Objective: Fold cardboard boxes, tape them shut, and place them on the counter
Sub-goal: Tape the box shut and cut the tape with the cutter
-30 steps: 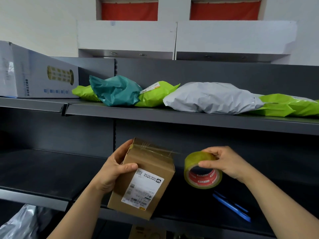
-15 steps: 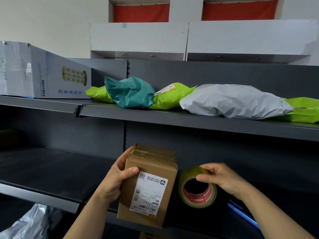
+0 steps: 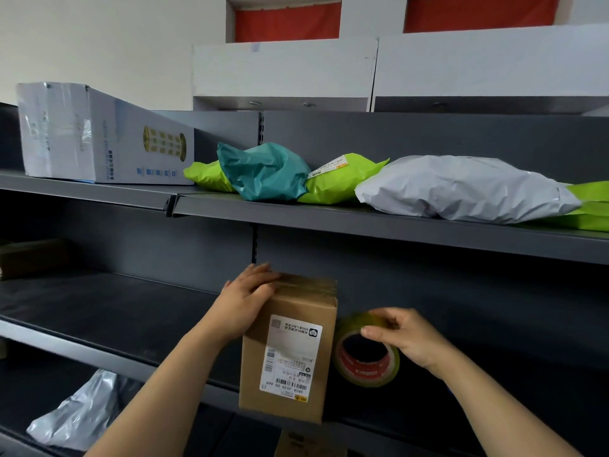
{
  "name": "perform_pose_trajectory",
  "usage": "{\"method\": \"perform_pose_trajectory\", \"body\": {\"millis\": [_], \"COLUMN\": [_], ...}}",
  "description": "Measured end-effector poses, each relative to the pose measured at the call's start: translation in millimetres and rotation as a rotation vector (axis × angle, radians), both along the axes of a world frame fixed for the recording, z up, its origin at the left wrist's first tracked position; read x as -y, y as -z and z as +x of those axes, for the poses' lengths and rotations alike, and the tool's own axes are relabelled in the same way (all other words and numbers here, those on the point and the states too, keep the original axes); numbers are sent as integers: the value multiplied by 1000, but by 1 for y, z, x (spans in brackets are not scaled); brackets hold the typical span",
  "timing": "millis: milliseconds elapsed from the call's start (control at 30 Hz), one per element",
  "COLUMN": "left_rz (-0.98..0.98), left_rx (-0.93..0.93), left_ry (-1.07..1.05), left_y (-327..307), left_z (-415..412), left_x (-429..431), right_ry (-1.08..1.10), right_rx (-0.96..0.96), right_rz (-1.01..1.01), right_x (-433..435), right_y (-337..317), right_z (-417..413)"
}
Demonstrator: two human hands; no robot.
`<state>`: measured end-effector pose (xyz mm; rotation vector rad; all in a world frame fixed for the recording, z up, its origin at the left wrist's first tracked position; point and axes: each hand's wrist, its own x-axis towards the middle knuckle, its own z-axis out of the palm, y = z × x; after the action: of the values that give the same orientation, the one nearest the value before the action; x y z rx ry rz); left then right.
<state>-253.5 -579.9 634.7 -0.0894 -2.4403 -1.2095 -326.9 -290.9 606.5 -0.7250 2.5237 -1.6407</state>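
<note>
Brown cardboard box with white label [image 3: 290, 351] upright at dark lower shelf [image 3: 99, 308] edge, left hand [image 3: 245, 305] fingers [image 3: 262, 277] wrapped over its taped top; right hand [image 3: 405, 341] pinches clear tape roll [image 3: 369, 364]. Looks light, stiff; grip sides.

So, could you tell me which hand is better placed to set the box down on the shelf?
Left, probably: the left hand grips the box by its upper side, while the right hand is busy holding the tape.
</note>
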Motion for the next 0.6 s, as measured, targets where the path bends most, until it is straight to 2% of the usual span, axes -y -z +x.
{"method": "perform_pose_trajectory", "body": {"millis": [100, 167, 367, 600], "left_rz": [-472, -641, -875, -866], "left_rx": [2, 57, 195, 156], "left_ry": [-103, -130, -148, -17], "left_y": [-12, -19, -18, -26], "left_z": [-1, -1, 5, 10], "left_x": [-2, -7, -42, -58], "right_ry": [-7, -11, -21, -67], "right_rx": [1, 2, 1, -3], "right_rz": [-8, -11, -14, -31], "right_x": [0, 0, 0, -4], "right_y": [2, 2, 2, 7], "right_z": [-1, -1, -1, -4]}}
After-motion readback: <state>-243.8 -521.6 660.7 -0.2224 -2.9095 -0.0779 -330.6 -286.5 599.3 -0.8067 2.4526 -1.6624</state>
